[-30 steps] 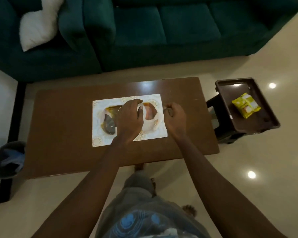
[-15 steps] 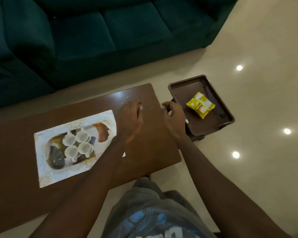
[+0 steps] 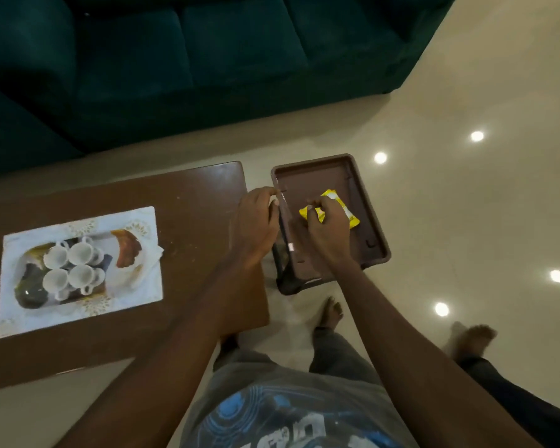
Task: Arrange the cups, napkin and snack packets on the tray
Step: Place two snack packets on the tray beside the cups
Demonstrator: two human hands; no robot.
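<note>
A yellow snack packet (image 3: 345, 206) lies in a brown plastic tray (image 3: 366, 253) that rests on a dark stool right of the table. My right hand (image 3: 324, 234) reaches into that tray, its fingertips closed on the packet's left end. My left hand (image 3: 256, 221) hovers at the brown tray's left rim with curled fingers; whether it grips the rim is unclear. On the table's left part stands a white patterned tray (image 3: 78, 318) with several white cups (image 3: 73, 266) grouped together. A white napkin corner (image 3: 158, 252) sticks out at that tray's right edge.
The brown wooden table (image 3: 191, 205) ends just left of the stool (image 3: 285, 281). A dark green sofa (image 3: 207, 59) runs along the far side. My bare foot (image 3: 330, 313) stands below the stool; another person's foot (image 3: 472, 337) is at the right on the shiny floor.
Both hands left the cups on the white tray and travelled right across the table to the brown tray. My right hand now rests on the yellow packet. The view swung right.
</note>
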